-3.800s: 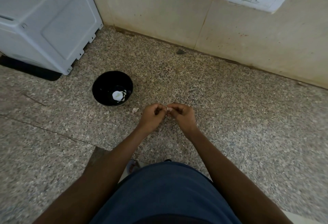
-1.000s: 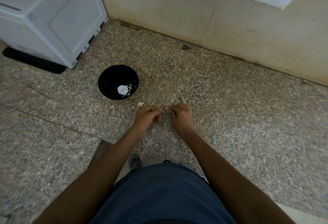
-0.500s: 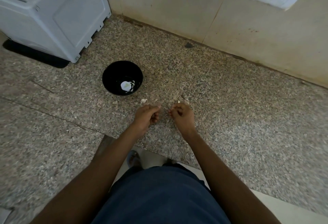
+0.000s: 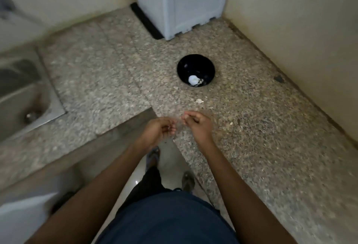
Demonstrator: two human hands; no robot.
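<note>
Both hands hang close together over the near edge of the speckled stone desk (image 4: 106, 79), almost meeting but with a narrow gap between them. The left hand (image 4: 160, 129) comes in pointing toward 1 o'clock with its fingers curled inward. The right hand (image 4: 197, 125) points toward 11 o'clock with its fingertips (image 4: 186, 117) bent back toward the thumb. The picture is too blurred there to tell whether either hand pinches something small or is only curled on itself. The nearest loose thing is a pale scrap (image 4: 199, 100), lying flat on the desk just beyond the right hand at 12 o'clock and clear of the fingers. Its long axis runs across, from 9 to 3 o'clock; which end is which cannot be made out. Farther along the same 12 o'clock line stands a black bowl (image 4: 196, 63), upright with its mouth upward and well apart from the hands. A white piece (image 4: 193, 79) rests inside it against the 6 o'clock wall; it looks roundish, with no clear long axis. A small crumb (image 4: 231, 122) lies at 3 o'clock of the right hand. A steel sink (image 4: 23, 92) is set into the desk at 9 o'clock. A grey-white box (image 4: 184, 1) stands at 12 o'clock in the corner, beside the wall (image 4: 300, 30).
</note>
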